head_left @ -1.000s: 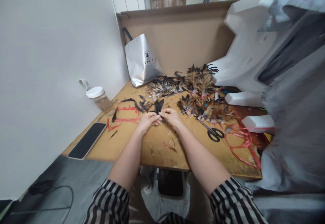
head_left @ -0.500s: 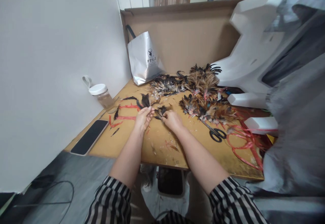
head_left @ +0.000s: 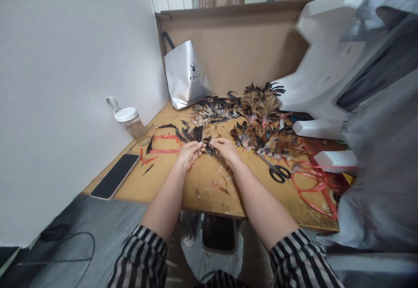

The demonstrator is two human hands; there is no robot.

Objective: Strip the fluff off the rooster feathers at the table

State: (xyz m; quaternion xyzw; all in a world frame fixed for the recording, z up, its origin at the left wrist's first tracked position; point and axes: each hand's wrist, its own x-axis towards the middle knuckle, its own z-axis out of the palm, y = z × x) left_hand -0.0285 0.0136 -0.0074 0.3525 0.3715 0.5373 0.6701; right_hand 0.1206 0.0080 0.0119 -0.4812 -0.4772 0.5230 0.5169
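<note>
My left hand (head_left: 192,153) is closed in a pinch on dark feathers (head_left: 198,134) that fan upward from its fingertips. Close beside it, my right hand (head_left: 224,149) pinches at the edge of a small clump of dark feathers (head_left: 209,144) between the two hands; what exactly its fingertips hold is partly hidden. Loose black feathers (head_left: 183,132) lie just behind my left hand. Lengths of red plastic ribbon (head_left: 163,151) rest on the table left of it. Bundles of brown and black feathers (head_left: 267,142) lie to the right of my right hand.
Black-handled scissors (head_left: 279,173) and tangled red ribbon (head_left: 315,188) lie at the right. A phone (head_left: 116,177) and a lidded jar (head_left: 133,127) are at the left. A silver bag (head_left: 186,77) stands behind, near more feather piles (head_left: 215,110). White foam pieces (head_left: 338,161) border the right side.
My left hand has moved slightly right with its feathers, and both hands are now nearly together. My right hand's fingers have shifted up to the feather clump.
</note>
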